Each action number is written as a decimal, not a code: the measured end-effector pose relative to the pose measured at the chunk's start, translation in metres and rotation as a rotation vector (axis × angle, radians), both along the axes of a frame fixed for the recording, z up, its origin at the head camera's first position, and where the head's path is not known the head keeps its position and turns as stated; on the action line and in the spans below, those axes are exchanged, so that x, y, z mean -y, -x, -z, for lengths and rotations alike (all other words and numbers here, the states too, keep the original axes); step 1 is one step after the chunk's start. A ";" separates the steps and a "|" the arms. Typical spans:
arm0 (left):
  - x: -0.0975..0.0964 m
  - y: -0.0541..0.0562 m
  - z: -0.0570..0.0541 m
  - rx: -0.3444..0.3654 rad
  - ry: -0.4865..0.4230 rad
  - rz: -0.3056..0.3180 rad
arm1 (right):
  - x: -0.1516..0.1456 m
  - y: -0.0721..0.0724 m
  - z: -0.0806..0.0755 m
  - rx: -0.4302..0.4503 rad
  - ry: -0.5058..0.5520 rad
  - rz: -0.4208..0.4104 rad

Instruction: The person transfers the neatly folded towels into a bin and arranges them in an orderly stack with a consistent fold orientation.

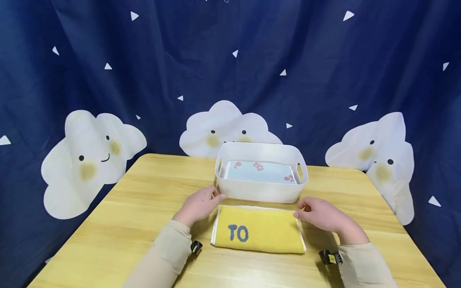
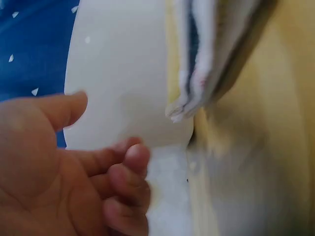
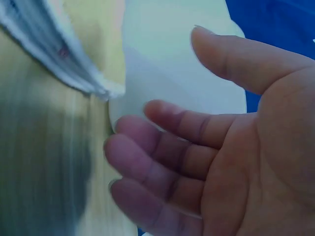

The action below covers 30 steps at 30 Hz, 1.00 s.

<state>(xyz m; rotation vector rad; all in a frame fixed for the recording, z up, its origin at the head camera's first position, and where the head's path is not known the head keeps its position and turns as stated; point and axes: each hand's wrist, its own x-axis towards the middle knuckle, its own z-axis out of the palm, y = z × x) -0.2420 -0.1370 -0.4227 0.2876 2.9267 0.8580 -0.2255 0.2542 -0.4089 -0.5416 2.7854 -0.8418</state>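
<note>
A folded yellow towel (image 1: 266, 232) with dark blue letters "TO" lies on the table, its white edges showing. My left hand (image 1: 200, 205) is by its far left corner, close to the white basket's lower left. In the left wrist view the thumb stands apart from the loosely bent fingers, with the layered towel edge (image 2: 202, 64) beyond them. On the other side, my right hand (image 1: 322, 214) hovers near the far right corner. The right wrist view shows its fingers (image 3: 147, 157) relaxed, holding nothing, a little apart from the towel edge (image 3: 74, 69).
Just behind the towel stands a white plastic basket (image 1: 257, 193) with a handle hole at each end. A light blue cloth (image 1: 248, 172) with pink flowers lies folded inside it. The wooden table (image 1: 144, 192) ends at a dark blue curtain (image 1: 306, 48) with clouds.
</note>
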 end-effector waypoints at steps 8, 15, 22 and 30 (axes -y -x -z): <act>0.001 -0.011 0.002 0.099 0.085 0.078 | 0.009 0.001 0.018 0.085 -0.049 0.014; -0.004 -0.019 0.010 0.168 0.174 0.153 | 0.025 -0.001 0.029 0.087 -0.144 0.057; -0.011 -0.021 0.013 0.198 0.160 0.165 | 0.028 -0.002 0.028 0.099 -0.173 0.036; -0.013 -0.023 0.010 0.190 0.220 0.199 | 0.024 -0.003 0.029 0.119 -0.161 -0.005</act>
